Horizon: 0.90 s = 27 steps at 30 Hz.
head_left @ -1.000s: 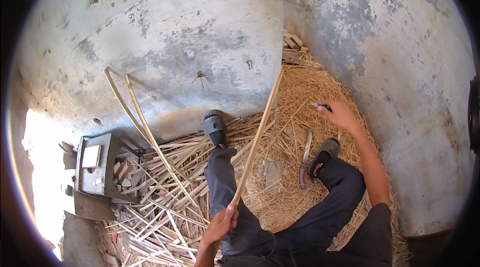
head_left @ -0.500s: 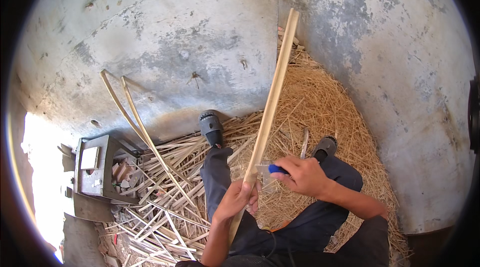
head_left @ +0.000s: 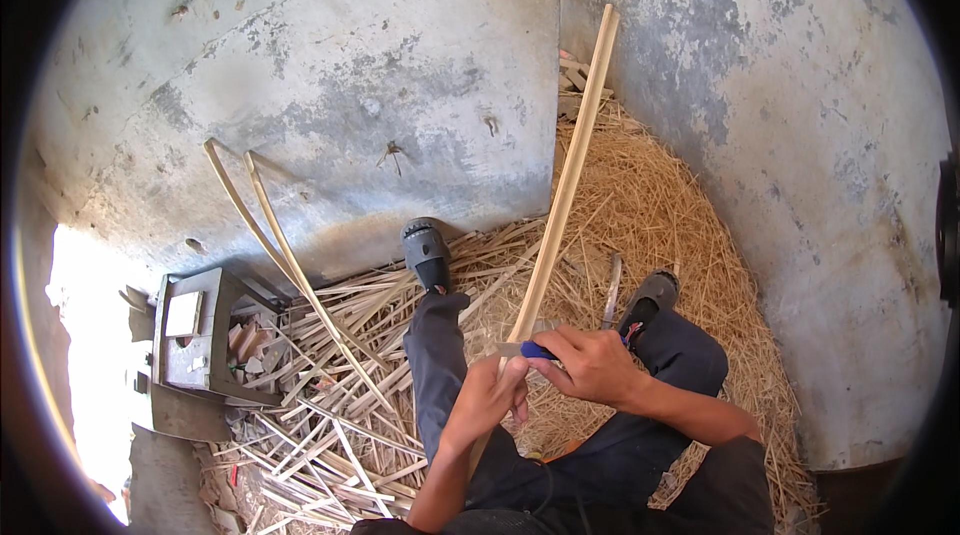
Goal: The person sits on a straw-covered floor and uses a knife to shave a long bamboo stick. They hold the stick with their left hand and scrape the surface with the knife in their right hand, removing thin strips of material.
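A long, pale split bamboo strip (head_left: 566,195) slants up and away from my lap, its far end in front of the wall. My left hand (head_left: 487,399) is closed around its lower part. In my right hand (head_left: 595,367) is a knife with a blue handle (head_left: 538,350), gripped with curled fingers. Its short blade lies across the strip just above my left hand, and the two hands almost meet there. Part of the blade is hard to make out. Below my left hand, the strip's lower end is mostly hidden by my wrist and clothes.
Two bent strips (head_left: 290,270) lean on the wall at left. A wooden box-like stool (head_left: 190,375) stands near them. Loose bamboo slats (head_left: 330,435) cover the floor left; a pile of fine shavings (head_left: 640,195) lies right. A long blade (head_left: 613,285) rests beside my right shoe.
My right hand with the knife has moved left and slightly down, close to my left hand. The bamboo strip's far end has shifted right and a little higher.
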Each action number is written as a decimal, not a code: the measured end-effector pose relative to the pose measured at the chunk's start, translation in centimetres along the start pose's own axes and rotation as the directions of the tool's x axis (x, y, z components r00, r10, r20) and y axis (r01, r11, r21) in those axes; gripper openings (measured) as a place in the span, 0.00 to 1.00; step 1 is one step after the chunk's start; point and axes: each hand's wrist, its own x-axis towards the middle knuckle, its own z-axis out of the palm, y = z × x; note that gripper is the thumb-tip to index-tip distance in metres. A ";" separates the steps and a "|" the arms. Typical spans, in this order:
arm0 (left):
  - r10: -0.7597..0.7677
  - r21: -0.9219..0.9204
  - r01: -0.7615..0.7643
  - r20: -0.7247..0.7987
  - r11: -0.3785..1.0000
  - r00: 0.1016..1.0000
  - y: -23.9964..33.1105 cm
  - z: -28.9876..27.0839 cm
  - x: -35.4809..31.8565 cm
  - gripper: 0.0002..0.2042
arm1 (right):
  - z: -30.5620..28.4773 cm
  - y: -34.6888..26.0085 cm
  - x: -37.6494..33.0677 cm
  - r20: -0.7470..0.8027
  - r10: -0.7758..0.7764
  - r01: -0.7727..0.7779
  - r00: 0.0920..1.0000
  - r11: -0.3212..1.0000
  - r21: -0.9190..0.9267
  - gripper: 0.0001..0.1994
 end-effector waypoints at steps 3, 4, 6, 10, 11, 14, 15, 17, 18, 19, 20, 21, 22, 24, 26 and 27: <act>-0.008 0.040 0.009 -0.049 0.999 0.999 0.1 0.3 0.0 0.28 | -0.5 -0.5 0.1 0.042 0.032 -0.032 0.999 0.999 -0.008 0.13; -0.006 0.051 0.010 -0.064 0.999 0.998 0.1 0.4 0.0 0.28 | -0.4 -0.5 0.1 0.019 0.031 -0.031 0.999 0.999 -0.009 0.13; -0.015 0.017 0.016 -0.066 1.000 0.998 0.5 0.6 -0.1 0.28 | -0.3 -0.5 0.1 -0.029 0.032 -0.033 0.999 0.999 -0.014 0.13; -0.046 0.007 0.047 -0.075 0.999 0.996 1.0 0.7 -0.4 0.28 | -0.6 -0.5 0.3 -0.020 0.027 -0.027 0.999 0.999 -0.016 0.14; -0.048 0.013 0.049 -0.080 0.999 0.996 1.1 0.8 -0.5 0.28 | -0.5 -0.5 0.3 -0.017 0.028 -0.028 0.999 0.999 -0.022 0.15; -0.034 0.031 0.037 -0.092 0.999 0.995 1.1 0.8 -0.6 0.28 | -0.3 -0.4 0.2 -0.036 0.013 -0.015 0.999 0.999 -0.049 0.14; -0.016 0.036 0.019 -0.095 0.999 0.995 0.8 0.8 -0.6 0.29 | -0.3 -0.3 0.2 -0.046 0.004 -0.007 0.999 0.998 -0.060 0.14; 0.004 0.050 0.001 -0.097 0.999 0.995 0.7 0.8 -0.7 0.29 | -0.3 -0.3 0.2 -0.039 -0.005 0.002 0.999 0.998 -0.059 0.14; 0.006 0.060 -0.001 -0.096 0.998 0.995 0.8 0.7 -0.7 0.29 | -0.4 -0.2 0.2 -0.036 -0.009 0.007 0.999 0.998 -0.058 0.15; 0.009 0.069 -0.002 -0.095 0.998 0.995 0.8 0.7 -0.7 0.29 | -0.4 -0.3 0.2 -0.034 -0.016 0.014 0.999 0.998 -0.067 0.15; 0.019 0.089 -0.011 -0.095 0.996 0.995 0.8 0.6 -0.8 0.29 | -0.5 -0.3 0.2 -0.033 -0.024 0.022 0.999 0.997 -0.076 0.15; 0.030 0.108 -0.019 -0.094 0.994 0.995 0.6 0.5 -0.9 0.28 | -0.6 -0.3 0.2 -0.031 -0.032 0.029 0.999 0.996 -0.084 0.15; 0.040 0.128 -0.028 -0.093 0.991 0.995 0.6 0.4 -1.0 0.28 | -0.6 -0.4 0.1 -0.026 -0.027 0.025 0.999 0.996 -0.088 0.15; 0.019 0.129 -0.006 -0.100 0.992 0.995 0.7 0.5 -1.1 0.28 | -0.6 -0.6 0.0 -0.016 -0.017 0.016 1.000 0.996 -0.093 0.15; -0.025 0.155 0.037 -0.081 0.987 0.996 0.4 0.4 -1.6 0.28 | -0.7 1.0 0.1 -0.140 0.134 -0.152 0.981 0.980 -0.128 0.17; -0.059 0.179 0.070 -0.063 0.981 0.996 -0.2 0.1 -2.5 0.28 | -1.2 2.1 0.4 -0.201 0.203 -0.233 0.958 0.963 -0.136 0.18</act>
